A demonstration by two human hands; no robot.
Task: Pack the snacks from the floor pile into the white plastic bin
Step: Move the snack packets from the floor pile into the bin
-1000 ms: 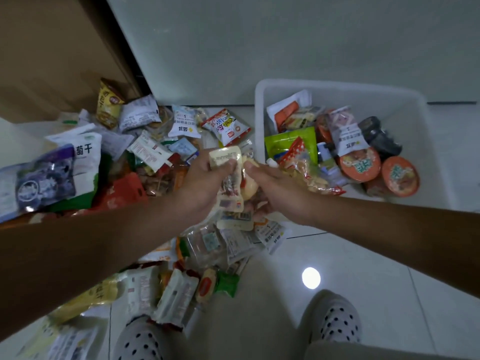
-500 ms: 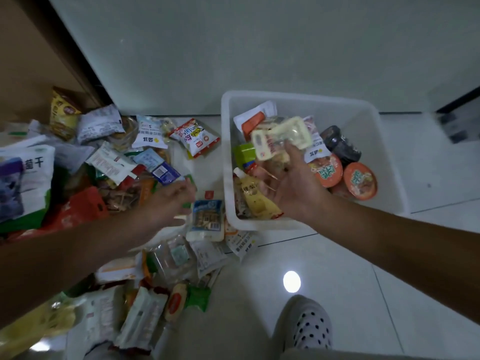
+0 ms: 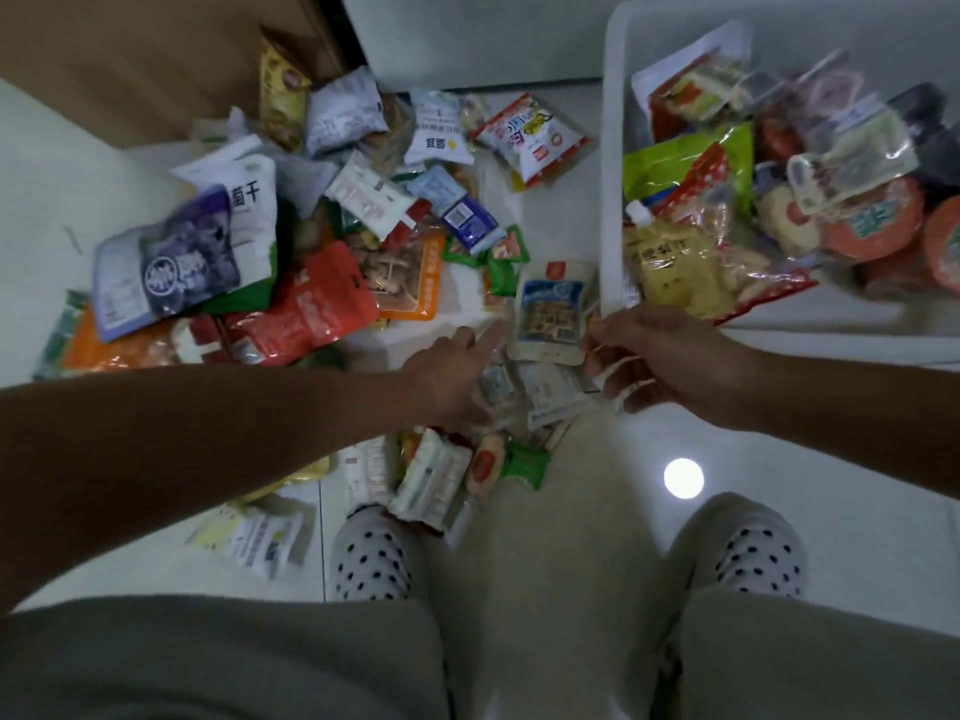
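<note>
Both hands hover over the floor pile (image 3: 322, 283) beside a blue-and-white packet (image 3: 550, 309). The left hand (image 3: 457, 371) is loose with fingers straight and empty. The right hand (image 3: 670, 356) is curled, can't tell if it's gripping anything.

Dim, greyish light; a round white glare spot (image 3: 683, 478) on the glossy pale tiled floor (image 3: 857, 485); edges bowed, packets perhaps motion-blurred.

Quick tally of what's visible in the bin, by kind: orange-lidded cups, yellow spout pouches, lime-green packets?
Orange-lidded cups: 2
Yellow spout pouch: 1
Lime-green packet: 1
Total: 4
</note>
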